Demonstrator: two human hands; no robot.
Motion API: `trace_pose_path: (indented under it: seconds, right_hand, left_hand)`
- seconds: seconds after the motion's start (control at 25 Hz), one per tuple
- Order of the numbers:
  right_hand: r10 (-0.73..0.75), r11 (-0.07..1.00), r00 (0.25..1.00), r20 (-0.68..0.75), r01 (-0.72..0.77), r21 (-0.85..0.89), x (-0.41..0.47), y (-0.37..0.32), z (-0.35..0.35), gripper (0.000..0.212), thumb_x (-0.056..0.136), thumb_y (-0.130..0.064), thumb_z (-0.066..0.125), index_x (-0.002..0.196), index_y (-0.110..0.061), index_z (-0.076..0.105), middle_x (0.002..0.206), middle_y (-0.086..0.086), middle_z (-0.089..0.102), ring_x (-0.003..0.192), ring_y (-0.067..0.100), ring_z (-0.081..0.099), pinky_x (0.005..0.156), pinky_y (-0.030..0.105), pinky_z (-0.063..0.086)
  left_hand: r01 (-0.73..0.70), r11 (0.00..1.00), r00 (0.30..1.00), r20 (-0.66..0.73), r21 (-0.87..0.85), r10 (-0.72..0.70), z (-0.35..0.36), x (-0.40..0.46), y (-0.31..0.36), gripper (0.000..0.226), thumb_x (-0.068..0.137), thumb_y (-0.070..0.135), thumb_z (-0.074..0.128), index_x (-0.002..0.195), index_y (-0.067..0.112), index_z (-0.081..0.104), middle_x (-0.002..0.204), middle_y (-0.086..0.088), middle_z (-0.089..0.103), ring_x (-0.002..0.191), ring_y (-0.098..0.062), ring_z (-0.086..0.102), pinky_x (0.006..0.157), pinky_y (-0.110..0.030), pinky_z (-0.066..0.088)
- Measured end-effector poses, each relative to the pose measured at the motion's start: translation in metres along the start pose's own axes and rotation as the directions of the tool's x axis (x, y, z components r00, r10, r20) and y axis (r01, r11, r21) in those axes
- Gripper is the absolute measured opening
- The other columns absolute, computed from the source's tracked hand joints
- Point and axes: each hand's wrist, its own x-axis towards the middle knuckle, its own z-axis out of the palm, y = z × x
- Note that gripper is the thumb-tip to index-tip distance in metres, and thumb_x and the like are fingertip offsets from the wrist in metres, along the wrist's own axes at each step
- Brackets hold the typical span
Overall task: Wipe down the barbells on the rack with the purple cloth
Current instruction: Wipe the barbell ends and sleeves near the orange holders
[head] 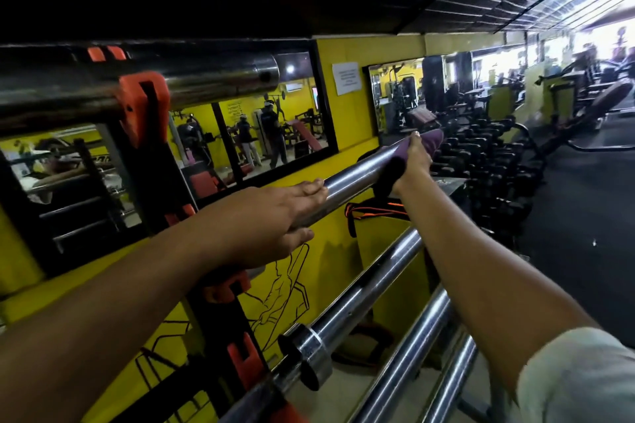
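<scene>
Barbell w/ purple cloth; yellow wall, mirrors.

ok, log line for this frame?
left hand grips barbell | right hand holds purple cloth on its far end | wiping

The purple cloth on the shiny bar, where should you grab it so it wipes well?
Wrap the purple cloth around the bar and grip it from above, as the right hand does. The bar is round and slanted, so curled fingers keep the cloth pressed all around. The left hand steadies the bar lower down.
</scene>
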Motion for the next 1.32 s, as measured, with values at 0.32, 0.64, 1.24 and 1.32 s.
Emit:
trace_pose_path:
  seconds: [0.32,0.64,1.24,1.32]
  right_hand:
    - [-0.07,0.997,0.994,0.08,0.071,-0.014,-0.084,0.036,-0.012,0.08,0.094,-0.044,0.067,0.152,-0.014,0.02,0.128,0.012,0.054,0.106,0.029,0.062,0.091,0.049,0.057]
    - [-0.024,0.998,1.0,0.014,0.023,0.065,-0.106,0.039,0.013,0.085,0.09,-0.044,0.07,0.152,-0.021,0.016,0.128,0.009,0.052,0.104,0.029,0.06,0.097,0.051,0.053]
    - [0.006,0.995,0.998,0.064,-0.013,0.103,-0.15,0.084,0.015,0.065,0.092,-0.049,0.066,0.141,-0.023,0.033,0.116,0.009,0.063,0.098,0.026,0.069,0.09,0.047,0.059]
    - [0.019,0.994,0.992,0.125,-0.032,0.105,-0.159,0.098,0.012,0.061,0.092,-0.05,0.066,0.139,-0.024,0.035,0.113,0.01,0.066,0.095,0.028,0.072,0.086,0.047,0.06]
  left_hand:
    - [-0.032,0.975,0.982,-0.189,-0.221,-0.01,0.0,-0.013,-0.007,0.059,0.102,0.041,0.049,0.155,0.036,0.026,0.161,0.023,0.019,0.145,0.002,0.025,0.115,-0.024,0.024]
    - [0.008,0.974,0.989,-0.144,-0.227,-0.042,0.016,-0.1,-0.024,0.063,0.094,0.064,0.011,0.154,0.046,0.005,0.156,0.041,-0.01,0.143,0.018,-0.007,0.113,-0.006,0.002]
    - [0.032,0.961,0.983,-0.164,-0.273,-0.079,0.024,-0.104,-0.021,0.056,0.107,0.029,0.029,0.156,0.036,0.003,0.162,0.029,-0.009,0.147,0.01,-0.009,0.118,-0.009,-0.001]
    - [0.018,0.965,0.982,-0.176,-0.263,-0.067,0.026,-0.104,-0.023,0.055,0.107,0.032,0.027,0.157,0.035,0.003,0.162,0.028,-0.009,0.148,0.007,-0.008,0.118,-0.012,0.0]
